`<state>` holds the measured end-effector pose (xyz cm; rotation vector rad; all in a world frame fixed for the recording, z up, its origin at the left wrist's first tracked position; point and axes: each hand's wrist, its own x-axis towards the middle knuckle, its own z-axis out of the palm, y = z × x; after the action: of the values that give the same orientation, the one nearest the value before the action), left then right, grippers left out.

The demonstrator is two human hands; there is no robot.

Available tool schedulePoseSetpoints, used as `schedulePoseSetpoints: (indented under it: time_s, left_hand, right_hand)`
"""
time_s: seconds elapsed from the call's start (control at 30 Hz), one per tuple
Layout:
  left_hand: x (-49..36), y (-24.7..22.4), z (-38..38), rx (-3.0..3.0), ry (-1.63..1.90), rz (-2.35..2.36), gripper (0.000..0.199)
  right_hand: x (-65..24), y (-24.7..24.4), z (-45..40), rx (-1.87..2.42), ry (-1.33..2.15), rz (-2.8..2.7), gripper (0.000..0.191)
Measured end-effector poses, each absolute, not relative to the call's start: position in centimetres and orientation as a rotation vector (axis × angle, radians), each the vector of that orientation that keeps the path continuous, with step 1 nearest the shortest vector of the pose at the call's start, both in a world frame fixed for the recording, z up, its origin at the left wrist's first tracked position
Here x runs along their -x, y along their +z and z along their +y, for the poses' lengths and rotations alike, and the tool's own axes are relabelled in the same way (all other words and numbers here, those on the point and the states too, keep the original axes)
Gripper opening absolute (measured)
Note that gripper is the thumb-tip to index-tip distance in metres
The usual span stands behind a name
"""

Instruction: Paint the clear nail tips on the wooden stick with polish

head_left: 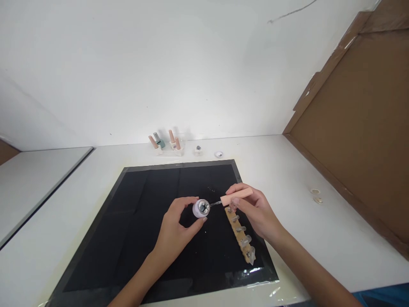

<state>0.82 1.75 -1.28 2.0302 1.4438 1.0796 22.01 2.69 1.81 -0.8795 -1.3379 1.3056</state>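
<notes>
A small whitish jar (197, 209), its mouth silvery with glitter, is gripped between the thumb and fingers of my left hand (177, 226). My right hand (255, 211) holds a nail polish brush by its peach-coloured cap handle (234, 197). The brush's thin dark tip (215, 203) points left and lies right beside the jar's rim; whether it touches cannot be made out. Below my right hand, a tan strip stand (239, 236) carries several clear nail tips (246, 241) in a row on the black mat (143, 226).
At the back by the wall, several nail polish bottles (177, 145) stand in a clear holder. Right of them are a small clear pot (198, 150) and a small white dish (219, 154). Two beige rings (316, 196) lie far right, near a brown cardboard panel (358, 128).
</notes>
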Motion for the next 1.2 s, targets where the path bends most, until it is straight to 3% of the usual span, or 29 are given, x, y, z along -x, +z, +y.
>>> schedulePoseSetpoints:
  time_s: [0.2,0.4,0.6,0.87,1.2]
  left_hand:
    - [-1.0,-1.4,1.9,-2.059,1.015,1.406,0.026]
    - [-1.3,-1.3,1.4,-1.965,1.15,1.375,0.022]
    - [-1.4,-1.8,1.1,-2.045,1.267,1.396,0.025]
    - [-1.5,-2.3,1.2,-1.951,1.283,1.389,0.036]
    - [-1.6,-1.5,1.2,-2.209,1.277,1.382,0.034]
  right_hand:
    - [-22.2,2.2,2.8,0.868,1.295,-1.297,0.017]
    - [-22.0,2.6,2.3,0.896,1.026,-1.601,0.009]
    - [-21.5,2.7,1.9,0.771,0.837,-1.881,0.026]
    - [-21.1,2.1,1.8,0.694,0.819,-1.997,0.034]
    - [-20.5,1.8,1.7,0.701,0.342,-2.213,0.021]
